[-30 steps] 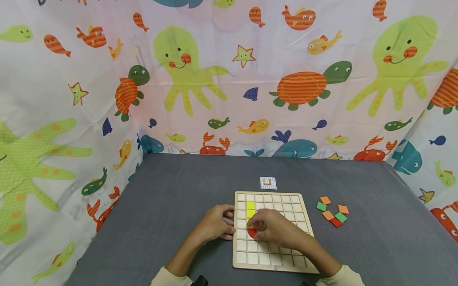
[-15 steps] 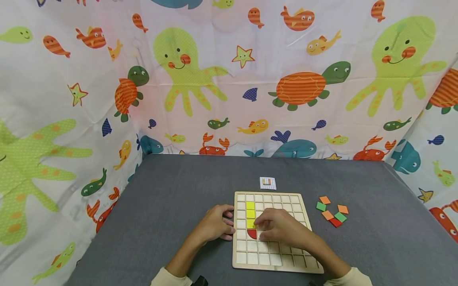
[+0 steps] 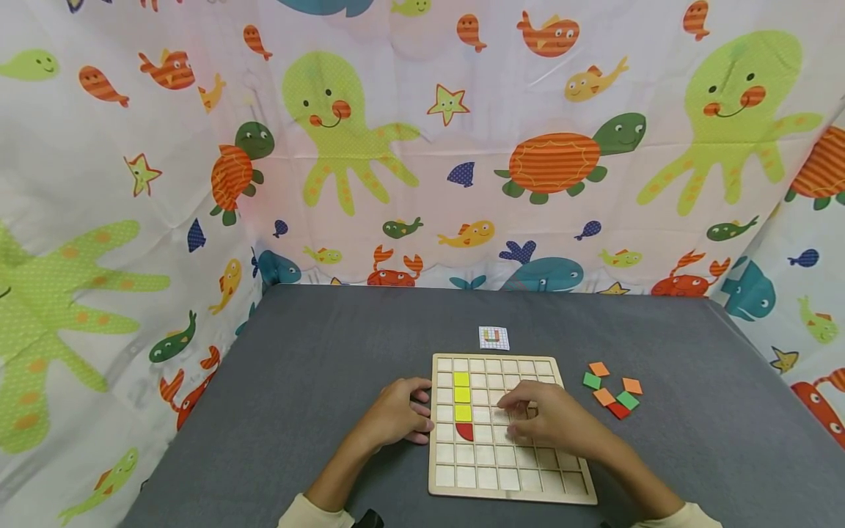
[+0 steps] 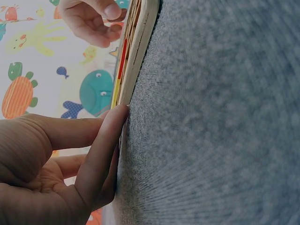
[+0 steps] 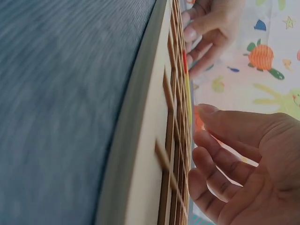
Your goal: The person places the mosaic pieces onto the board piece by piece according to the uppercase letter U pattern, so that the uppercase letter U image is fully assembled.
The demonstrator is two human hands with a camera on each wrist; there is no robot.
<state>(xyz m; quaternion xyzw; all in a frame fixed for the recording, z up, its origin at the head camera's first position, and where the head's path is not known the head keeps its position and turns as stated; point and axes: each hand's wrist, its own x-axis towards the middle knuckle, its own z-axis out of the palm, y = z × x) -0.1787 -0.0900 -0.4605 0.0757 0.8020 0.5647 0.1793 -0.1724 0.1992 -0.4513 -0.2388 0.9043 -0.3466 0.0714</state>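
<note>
A wooden grid board lies on the grey table. Three yellow square tiles run down its second column, with a red quarter-round tile directly below them. My left hand rests against the board's left edge; in the left wrist view its fingertips touch the wooden side. Over the middle right of the grid hovers my right hand, fingers loosely bent and apart from the thumb. The right wrist view shows nothing between that hand's fingers.
Several loose orange, green and red tiles lie to the right of the board. Behind it is a small printed card with a coloured U shape on a grid. A sea-animal curtain surrounds the table's back and sides.
My right hand has left the red quarter-round tile and moved rightward across the board, uncovering the tile and the yellow ones above. The left hand stays at the board's edge.
</note>
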